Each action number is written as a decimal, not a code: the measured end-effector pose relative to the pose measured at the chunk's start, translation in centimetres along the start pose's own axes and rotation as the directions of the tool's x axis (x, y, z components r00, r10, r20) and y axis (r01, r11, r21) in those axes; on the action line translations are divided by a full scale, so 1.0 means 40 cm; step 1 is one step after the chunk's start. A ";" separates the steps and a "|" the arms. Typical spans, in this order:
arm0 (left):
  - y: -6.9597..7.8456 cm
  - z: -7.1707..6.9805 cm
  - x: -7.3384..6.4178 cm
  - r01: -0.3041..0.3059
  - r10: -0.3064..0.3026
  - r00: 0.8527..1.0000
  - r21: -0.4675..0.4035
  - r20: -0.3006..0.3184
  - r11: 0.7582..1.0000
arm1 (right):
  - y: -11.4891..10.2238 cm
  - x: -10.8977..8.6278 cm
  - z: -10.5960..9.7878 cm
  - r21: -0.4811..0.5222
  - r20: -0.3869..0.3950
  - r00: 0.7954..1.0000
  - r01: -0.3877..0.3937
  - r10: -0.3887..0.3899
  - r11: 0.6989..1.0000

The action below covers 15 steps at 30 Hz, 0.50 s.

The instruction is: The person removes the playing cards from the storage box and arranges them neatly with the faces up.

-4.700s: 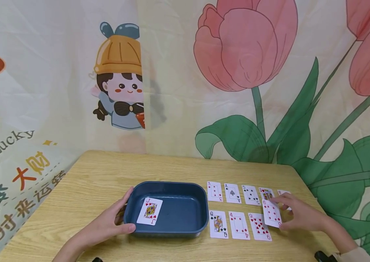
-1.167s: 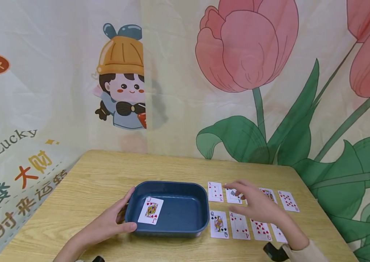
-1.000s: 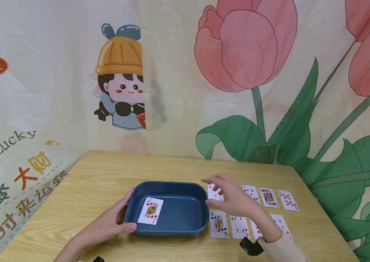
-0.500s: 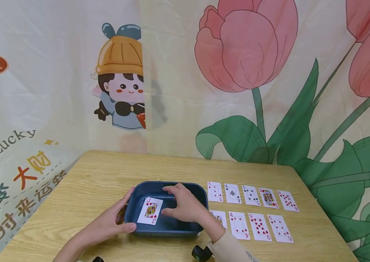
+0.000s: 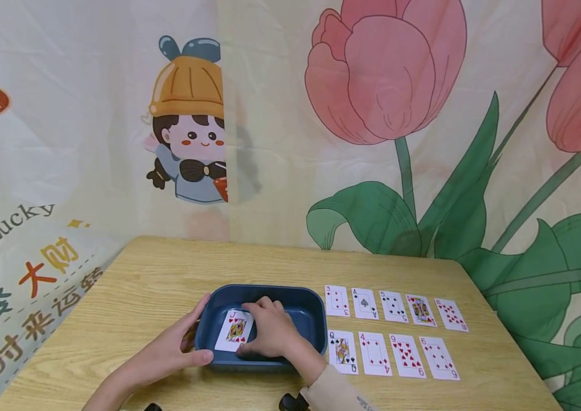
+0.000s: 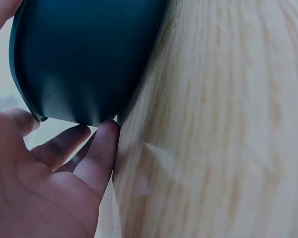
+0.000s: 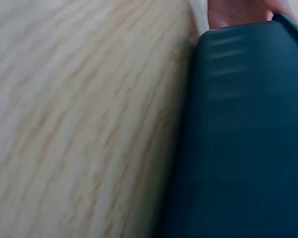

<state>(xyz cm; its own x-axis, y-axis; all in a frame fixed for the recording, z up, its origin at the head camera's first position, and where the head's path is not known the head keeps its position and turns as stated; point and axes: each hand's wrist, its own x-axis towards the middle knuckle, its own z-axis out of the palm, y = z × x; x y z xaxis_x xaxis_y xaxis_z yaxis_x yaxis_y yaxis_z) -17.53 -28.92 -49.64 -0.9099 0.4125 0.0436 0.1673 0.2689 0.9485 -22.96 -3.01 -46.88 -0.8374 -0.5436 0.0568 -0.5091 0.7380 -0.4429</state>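
Observation:
A dark blue rectangular tray [image 5: 270, 361] stands on the wooden table. My left hand [image 5: 167, 348] grips its left end, thumb at the front corner and index finger along the back corner. Fingertips [image 6: 107, 130] press the end wall low down in the left wrist view. Inside the tray lies a jack of hearts playing card [image 5: 234, 331]. My right hand [image 5: 272, 331] has reached in over it, index fingertip at the card's upper right corner and thumb at its lower right, spanning its right side. The right wrist view shows mainly the tray's outer wall [image 7: 248, 124].
Right of the tray, face-up playing cards lie in two rows: a back row with the ace of spades [image 5: 364, 303] and king [image 5: 421, 311], and a front row with the queen of spades [image 5: 342, 352] and six of diamonds [image 5: 439, 358]. A printed cloth [image 5: 270, 217] hangs behind the table.
The right hand set the six of diamonds down at the right end of the front row, then moved left into the tray and closed in on the jack. The left hand stayed put.

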 end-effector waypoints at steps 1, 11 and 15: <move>0.000 0.000 0.000 0.004 -0.004 1.000 0.003 -0.002 1.000 | 0.000 0.001 0.001 -0.007 -0.001 1.000 0.002 -0.002 1.000; -0.002 0.001 0.000 -0.023 0.023 1.000 0.002 -0.001 1.000 | 0.017 0.001 -0.007 0.000 0.037 0.999 0.013 -0.013 1.000; -0.001 0.002 0.002 -0.021 0.021 1.000 -0.009 0.005 1.000 | 0.018 0.001 -0.007 -0.014 0.039 0.999 0.016 -0.016 1.000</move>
<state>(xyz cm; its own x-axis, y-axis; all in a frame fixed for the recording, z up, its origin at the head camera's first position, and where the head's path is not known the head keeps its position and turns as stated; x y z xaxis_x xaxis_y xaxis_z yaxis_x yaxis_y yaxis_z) -17.57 -28.85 -49.70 -0.9043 0.4224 0.0618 0.1828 0.2524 0.9502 -23.41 -2.41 -46.96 -0.8209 -0.5703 0.0292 -0.5255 0.7344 -0.4296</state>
